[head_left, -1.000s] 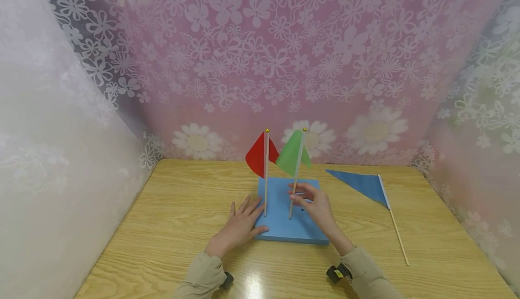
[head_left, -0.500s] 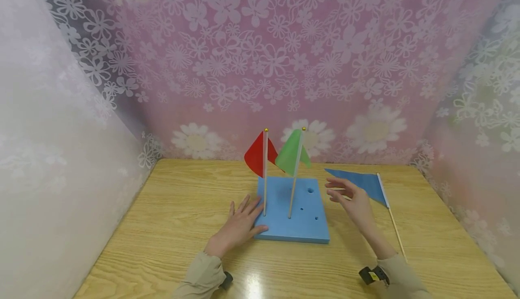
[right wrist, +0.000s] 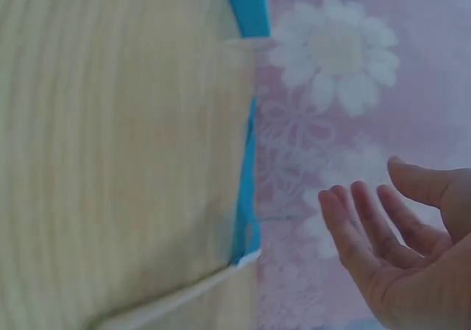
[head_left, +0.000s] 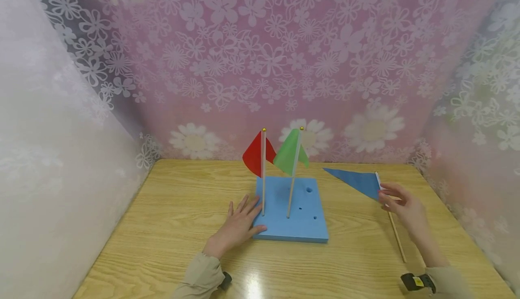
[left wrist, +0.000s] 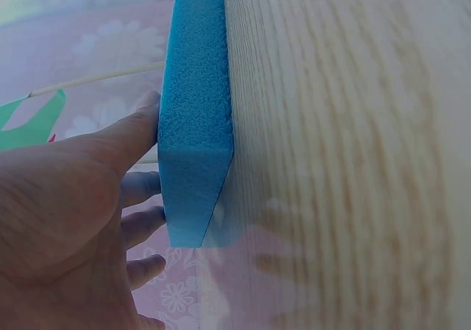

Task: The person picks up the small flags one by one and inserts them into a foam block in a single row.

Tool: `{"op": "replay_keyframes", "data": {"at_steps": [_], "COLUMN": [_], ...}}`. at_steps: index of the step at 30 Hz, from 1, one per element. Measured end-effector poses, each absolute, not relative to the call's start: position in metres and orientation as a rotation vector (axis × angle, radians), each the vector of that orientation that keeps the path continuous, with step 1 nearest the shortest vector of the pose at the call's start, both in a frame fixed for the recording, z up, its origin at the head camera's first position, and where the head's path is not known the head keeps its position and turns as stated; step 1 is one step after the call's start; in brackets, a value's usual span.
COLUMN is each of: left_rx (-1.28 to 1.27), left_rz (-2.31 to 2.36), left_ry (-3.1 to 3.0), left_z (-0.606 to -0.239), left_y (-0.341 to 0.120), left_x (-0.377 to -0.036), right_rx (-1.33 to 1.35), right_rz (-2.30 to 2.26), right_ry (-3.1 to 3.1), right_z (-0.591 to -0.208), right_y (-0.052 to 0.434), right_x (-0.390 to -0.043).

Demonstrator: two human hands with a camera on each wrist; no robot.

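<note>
Resting flat, my left hand (head_left: 235,226) lies with straight fingers on the near-left corner of the blue foam block (head_left: 302,224), thumb against its side face, as the left wrist view confirms; my right hand (head_left: 406,208) hovers over the blue flag (head_left: 357,182), fingers loosely curved and apart, clamped on nothing; whether they touch the stick I cannot tell. Edges: the wooden table (head_left: 174,226) is walled by flowered curtain at back, left and right; open tabletop lies left of the block, in front of it, and between block and blue flag. Count: three flags, one block, three visible vacant holes in its right part. Two flags stand in the block, the red flag (head_left: 255,156) upright, the green flag (head_left: 289,155) leaning slightly right at its top. The blue flag lies flat near the table's right edge; its stick runs from the far end toward the near-right, cloth tapering leftward toward the block.
</note>
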State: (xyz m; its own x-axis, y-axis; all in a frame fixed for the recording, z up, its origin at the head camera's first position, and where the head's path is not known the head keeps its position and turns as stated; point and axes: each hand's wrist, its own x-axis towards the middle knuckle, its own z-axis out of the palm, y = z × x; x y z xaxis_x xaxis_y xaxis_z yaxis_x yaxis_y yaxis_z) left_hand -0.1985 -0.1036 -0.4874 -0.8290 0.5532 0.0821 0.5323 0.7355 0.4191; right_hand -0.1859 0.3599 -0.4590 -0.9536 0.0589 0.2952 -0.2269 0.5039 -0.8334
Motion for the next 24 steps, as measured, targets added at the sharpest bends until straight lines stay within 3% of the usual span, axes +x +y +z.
{"op": "replay_keyframes", "data": {"at_steps": [13,24], "left_rx": [0.901,0.897], "left_rz": [0.644,0.635], "left_ry": [2.888,2.884], "left_z": [-0.489,-0.492], "left_y": [-0.104,-0.104], "left_x": [-0.201,-0.201], "right_rx": [-0.130,-0.186], "right_rz": [1.111,1.003], "right_ry": [-2.936,-3.123], "right_z": [-0.477,-0.475], "right_y": [0.404,0.405], "right_x": [-0.186,-0.202]}}
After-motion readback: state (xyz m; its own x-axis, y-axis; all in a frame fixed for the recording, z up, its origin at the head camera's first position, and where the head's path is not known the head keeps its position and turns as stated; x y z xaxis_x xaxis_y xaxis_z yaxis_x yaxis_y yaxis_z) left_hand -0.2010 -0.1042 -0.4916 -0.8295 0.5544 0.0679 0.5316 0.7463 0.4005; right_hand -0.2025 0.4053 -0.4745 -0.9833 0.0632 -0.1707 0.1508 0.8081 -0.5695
